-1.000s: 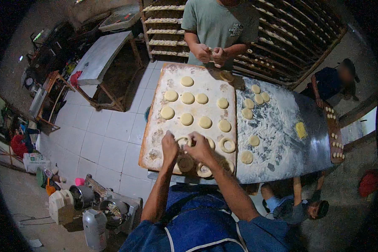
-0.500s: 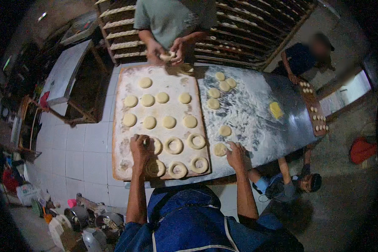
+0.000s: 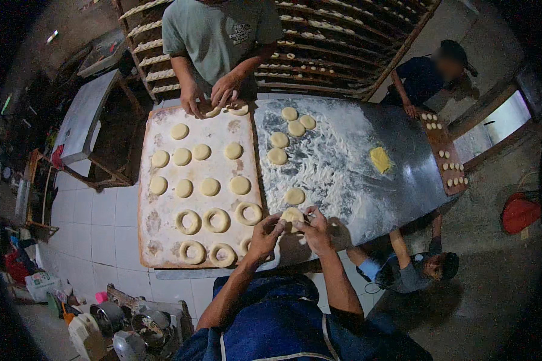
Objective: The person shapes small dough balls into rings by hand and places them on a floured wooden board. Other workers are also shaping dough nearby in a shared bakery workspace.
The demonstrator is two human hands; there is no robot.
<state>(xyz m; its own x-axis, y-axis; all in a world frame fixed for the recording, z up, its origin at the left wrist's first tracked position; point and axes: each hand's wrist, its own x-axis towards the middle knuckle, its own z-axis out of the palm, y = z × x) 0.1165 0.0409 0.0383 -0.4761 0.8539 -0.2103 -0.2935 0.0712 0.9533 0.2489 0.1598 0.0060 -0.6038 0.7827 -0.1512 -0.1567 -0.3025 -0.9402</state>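
Observation:
Just right of the board, over the floury table's near edge, a round piece of dough (image 3: 292, 215) is pinched between my two hands. My left hand (image 3: 266, 236) grips its left side with thumb and fingers, and my right hand (image 3: 317, 233) grips its right side. Close beyond it lies a flat dough disc (image 3: 294, 196). On the floured wooden board (image 3: 153, 210), dough rings (image 3: 216, 220) sit in two near rows, one partly covered by my left hand. Farther up are several uncut dough discs (image 3: 209, 187).
Across the table, a co-worker's hands (image 3: 214, 99) handle dough rings at the board's far edge. More discs (image 3: 279, 140) and a yellow lump (image 3: 380, 160) lie on the metal table (image 3: 403, 186). A tray of small dough pieces (image 3: 445, 159) sits at the right end, near two other people.
My left hand has moved right, from beside the rings to the dough piece. My right hand has closed on that piece too. The co-worker's hands have lowered to the board. The view has shifted.

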